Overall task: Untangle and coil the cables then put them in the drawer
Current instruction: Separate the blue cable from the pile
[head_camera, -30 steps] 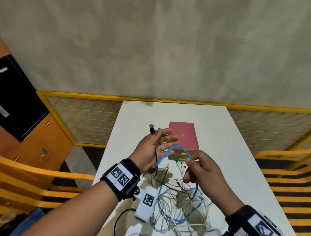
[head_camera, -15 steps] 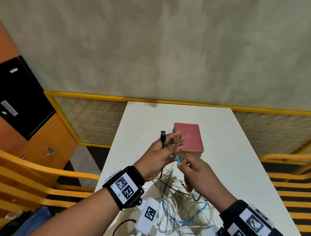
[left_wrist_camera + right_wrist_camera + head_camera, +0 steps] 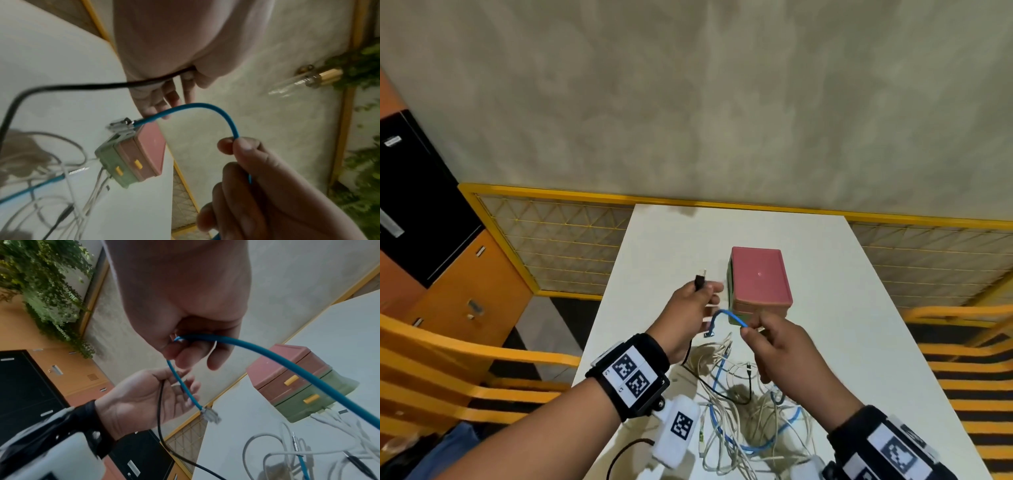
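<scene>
My left hand (image 3: 703, 293) is raised over the table and holds a black USB cable (image 3: 700, 281) between thumb and palm, its plug sticking up past the fingers. My right hand (image 3: 749, 328) pinches a blue network cable (image 3: 726, 313) near its end. That end arcs toward the left hand, and its clear connector (image 3: 710, 333) hangs free. In the right wrist view the blue cable (image 3: 287, 363) runs down to the tangle of white, blue and black cables (image 3: 739, 411) on the table. A small drawer unit (image 3: 758, 277), pink above green, stands behind both hands with its drawers closed.
The white table (image 3: 859, 308) extends beyond and to the right of the drawer unit. Yellow railings (image 3: 551, 240) run behind it, and yellow chair slats (image 3: 448, 370) flank it. Orange and black lockers (image 3: 431, 257) stand at the left.
The hands met, then drew apart. The blue cable's end, looped between both hands before, now hangs free from my right hand's pinch. The black plug stays in my left hand.
</scene>
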The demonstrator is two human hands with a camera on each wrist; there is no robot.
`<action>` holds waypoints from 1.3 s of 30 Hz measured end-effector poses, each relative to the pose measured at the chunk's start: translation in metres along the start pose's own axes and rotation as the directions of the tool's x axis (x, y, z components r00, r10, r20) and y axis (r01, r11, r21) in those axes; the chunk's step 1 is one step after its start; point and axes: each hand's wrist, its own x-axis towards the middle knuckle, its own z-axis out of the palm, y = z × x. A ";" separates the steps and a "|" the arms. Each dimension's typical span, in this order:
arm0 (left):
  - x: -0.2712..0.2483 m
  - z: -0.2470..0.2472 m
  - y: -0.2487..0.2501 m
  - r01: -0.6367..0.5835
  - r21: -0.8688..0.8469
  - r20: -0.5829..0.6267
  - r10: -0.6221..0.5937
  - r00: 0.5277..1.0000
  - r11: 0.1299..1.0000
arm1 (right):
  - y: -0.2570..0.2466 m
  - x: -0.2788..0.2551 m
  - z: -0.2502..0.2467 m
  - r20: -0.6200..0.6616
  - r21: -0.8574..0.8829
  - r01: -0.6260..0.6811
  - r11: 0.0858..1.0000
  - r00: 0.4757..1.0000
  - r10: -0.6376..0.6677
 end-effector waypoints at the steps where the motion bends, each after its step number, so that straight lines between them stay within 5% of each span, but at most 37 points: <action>1: 0.001 -0.001 -0.004 0.065 -0.032 -0.026 -0.066 0.997 0.997 | 0.001 -0.002 0.002 0.007 -0.021 0.006 1.000 1.000 -0.006; 8: 0.004 -0.016 -0.017 0.169 0.032 -0.190 -0.160 0.969 0.985 | 0.005 -0.003 0.013 0.005 -0.070 0.034 0.997 0.999 -0.034; 11: -0.004 -0.017 -0.021 0.362 -0.175 0.051 -0.359 0.932 0.915 | 0.005 -0.002 0.014 0.032 -0.091 0.066 0.994 0.998 -0.063; 16: -0.008 -0.009 -0.016 0.431 -0.315 0.333 -0.327 0.884 0.845 | 0.007 -0.002 0.019 0.143 -0.156 0.109 0.982 0.986 -0.087; 24: -0.005 -0.017 0.008 0.334 -0.328 0.303 -0.237 0.923 0.884 | 0.013 -0.012 0.018 0.290 -0.202 0.151 0.968 0.953 -0.088; 29: -0.012 -0.013 0.012 0.239 -0.475 0.273 -0.117 0.955 0.847 | 0.013 -0.012 0.015 0.206 -0.085 0.074 0.994 0.977 -0.055; 34: -0.019 -0.010 0.010 0.145 -0.387 0.149 -0.093 0.984 0.911 | 0.020 -0.016 0.017 0.050 -0.120 0.091 0.989 0.995 -0.086; 37: -0.021 -0.014 0.018 0.043 -0.419 0.051 -0.024 0.998 0.907 | 0.019 -0.022 0.010 -0.164 -0.011 -0.027 1.000 0.986 0.025; 39: -0.024 -0.016 0.025 -0.016 -0.417 0.026 0.030 0.999 0.909 | 0.020 -0.028 0.006 -0.186 0.026 -0.108 0.994 0.976 0.111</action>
